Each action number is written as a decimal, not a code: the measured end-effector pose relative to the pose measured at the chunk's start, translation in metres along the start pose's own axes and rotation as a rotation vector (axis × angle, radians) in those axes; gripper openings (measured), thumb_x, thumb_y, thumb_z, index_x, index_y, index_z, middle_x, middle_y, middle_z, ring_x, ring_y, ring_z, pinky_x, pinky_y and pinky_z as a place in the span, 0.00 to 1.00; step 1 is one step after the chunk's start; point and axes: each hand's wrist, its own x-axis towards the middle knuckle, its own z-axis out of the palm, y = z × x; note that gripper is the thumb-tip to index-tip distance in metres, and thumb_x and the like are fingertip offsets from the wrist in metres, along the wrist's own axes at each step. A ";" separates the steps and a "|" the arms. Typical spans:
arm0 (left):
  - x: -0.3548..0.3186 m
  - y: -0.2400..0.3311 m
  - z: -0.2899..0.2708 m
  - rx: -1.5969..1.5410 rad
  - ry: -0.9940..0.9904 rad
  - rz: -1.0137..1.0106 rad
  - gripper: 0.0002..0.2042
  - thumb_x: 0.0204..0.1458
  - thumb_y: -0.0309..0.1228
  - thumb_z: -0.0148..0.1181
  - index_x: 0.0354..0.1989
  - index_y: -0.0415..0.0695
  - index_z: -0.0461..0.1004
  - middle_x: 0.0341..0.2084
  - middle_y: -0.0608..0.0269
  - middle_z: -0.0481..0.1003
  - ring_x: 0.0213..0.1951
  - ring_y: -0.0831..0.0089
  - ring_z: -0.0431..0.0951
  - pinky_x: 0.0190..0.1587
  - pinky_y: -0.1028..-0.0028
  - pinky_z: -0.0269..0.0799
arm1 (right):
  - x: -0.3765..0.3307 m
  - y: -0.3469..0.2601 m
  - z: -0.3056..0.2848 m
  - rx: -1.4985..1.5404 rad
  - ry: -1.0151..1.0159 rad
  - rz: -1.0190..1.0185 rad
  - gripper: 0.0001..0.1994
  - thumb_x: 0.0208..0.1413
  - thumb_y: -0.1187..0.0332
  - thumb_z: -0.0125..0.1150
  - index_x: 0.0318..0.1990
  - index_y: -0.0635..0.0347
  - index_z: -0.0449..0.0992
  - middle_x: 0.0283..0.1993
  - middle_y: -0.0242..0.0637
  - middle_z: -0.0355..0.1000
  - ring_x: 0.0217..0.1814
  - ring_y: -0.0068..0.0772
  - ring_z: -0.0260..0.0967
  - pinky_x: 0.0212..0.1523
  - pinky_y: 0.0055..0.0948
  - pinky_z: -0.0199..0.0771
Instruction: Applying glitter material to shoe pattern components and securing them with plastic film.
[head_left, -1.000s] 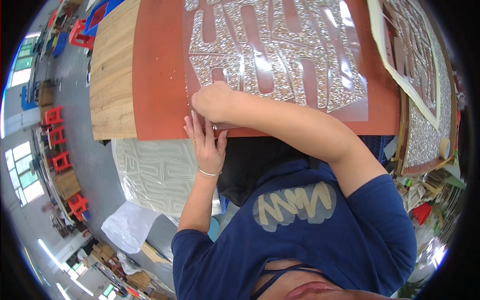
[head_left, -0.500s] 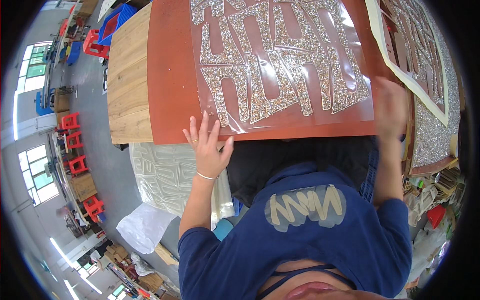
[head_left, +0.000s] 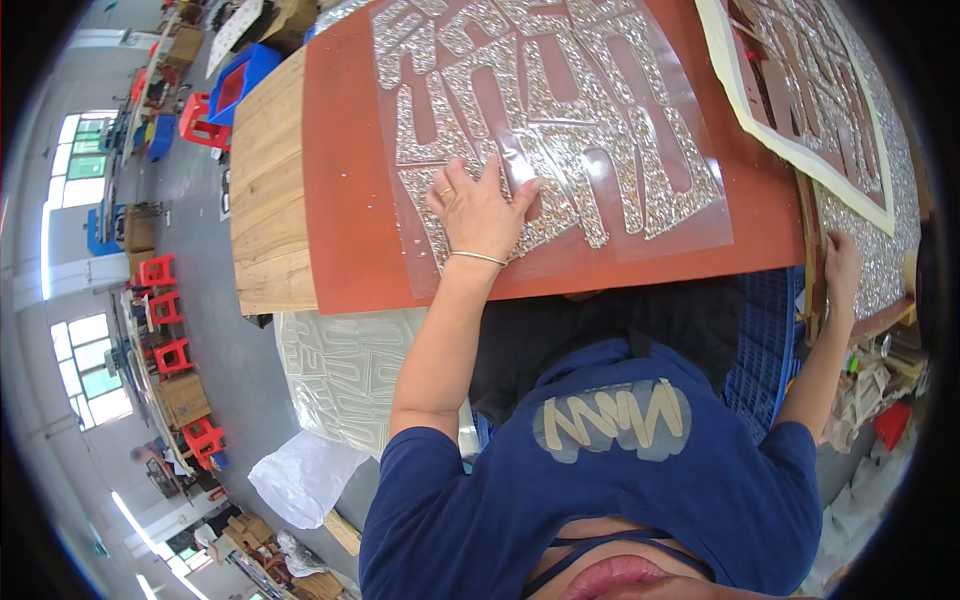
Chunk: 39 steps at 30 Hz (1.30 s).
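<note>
A clear plastic sheet (head_left: pixel 690 236) lies on the red-brown table mat (head_left: pixel 350 190). Sparkly rhinestone-like shapes (head_left: pixel 660 140) with long oval gaps cover it. My left hand (head_left: pixel 482 212) rests on the sheet's near-left part, fingers apart, with a ring and a thin bracelet. Over at the right, my right hand (head_left: pixel 843 270) is at the wooden edge of a tray of loose glittering stones (head_left: pixel 865 265). Its fingers look curled together, and whatever they hold is hidden.
A cream-edged frame (head_left: pixel 800 150) with cut-out openings lies over the stone tray. Bare wooden boards (head_left: pixel 268 190) adjoin the mat. Plastic-wrapped patterned sheets (head_left: pixel 345 370) sit below the table, left of me; a blue crate (head_left: pixel 765 340) stands under its right side. Several red stools (head_left: pixel 172 356) line the far left.
My left hand has moved from the sheet's near edge up and right onto the stone shapes. My right hand has gone right and nearer, from the mat's edge to the stone tray.
</note>
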 end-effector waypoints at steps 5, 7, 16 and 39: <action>0.009 -0.048 0.026 -0.364 -0.021 -0.083 0.24 0.47 0.43 0.63 0.50 0.42 0.72 0.46 0.46 0.67 0.53 0.51 0.61 0.57 0.56 0.56 | 0.000 0.012 0.000 -0.085 0.113 -0.103 0.11 0.59 0.67 0.52 0.44 0.62 0.77 0.42 0.48 0.74 0.45 0.49 0.71 0.48 0.37 0.68; 0.006 -0.082 0.030 -0.265 0.191 -0.172 0.26 0.47 0.38 0.65 0.52 0.38 0.69 0.47 0.45 0.66 0.51 0.49 0.61 0.57 0.56 0.55 | -0.011 -0.053 -0.007 0.226 0.335 -0.225 0.10 0.59 0.69 0.53 0.44 0.63 0.76 0.42 0.44 0.74 0.45 0.41 0.71 0.49 0.32 0.68; 0.020 -0.098 0.035 -0.567 0.192 -0.291 0.38 0.45 0.35 0.67 0.61 0.28 0.54 0.55 0.38 0.60 0.57 0.48 0.61 0.60 0.58 0.56 | -0.035 -0.450 0.075 0.942 -0.126 -1.118 0.04 0.48 0.73 0.61 0.32 0.62 0.76 0.32 0.39 0.70 0.39 0.41 0.67 0.41 0.36 0.67; 0.018 -0.118 0.053 -0.389 0.161 -0.219 0.19 0.53 0.24 0.52 0.54 0.33 0.69 0.63 0.48 0.59 0.51 0.53 0.64 0.58 0.60 0.59 | -0.039 -0.555 0.113 0.546 0.184 -1.585 0.09 0.50 0.70 0.52 0.36 0.63 0.75 0.39 0.36 0.67 0.45 0.33 0.64 0.46 0.31 0.65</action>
